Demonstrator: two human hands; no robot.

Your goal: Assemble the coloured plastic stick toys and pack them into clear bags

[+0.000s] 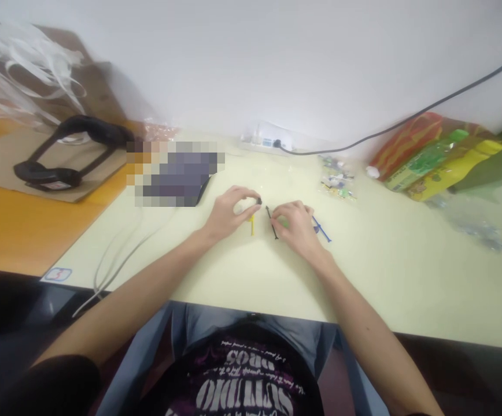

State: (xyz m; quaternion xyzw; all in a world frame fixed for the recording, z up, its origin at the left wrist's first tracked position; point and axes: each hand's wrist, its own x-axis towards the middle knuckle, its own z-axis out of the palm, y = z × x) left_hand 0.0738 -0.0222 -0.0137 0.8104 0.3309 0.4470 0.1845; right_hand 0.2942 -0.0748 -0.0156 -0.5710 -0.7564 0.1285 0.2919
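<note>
Between the thumb and fingertips of my left hand (231, 211) is a small black piece (258, 201); its exact kind is too small to tell. Just below those fingers lies a thin yellow plastic piece (253, 226). My right hand (295, 224) has its fingers pinched at a thin black rod (272, 222) with widened ends, which leans toward the left hand. Under the right palm a bit of green shows, mostly hidden. Past the right hand's outer side rests a blue plastic rod (321, 229), partly covered by the hand.
Bagged small coloured parts (338, 178) lie at the back right, near a green bottle (428, 159) and a yellow bottle (454, 170). A blurred dark object (177, 176) is at the left. White cables (118, 268) cross the table's left front; a power strip (268, 137) stands by the wall.
</note>
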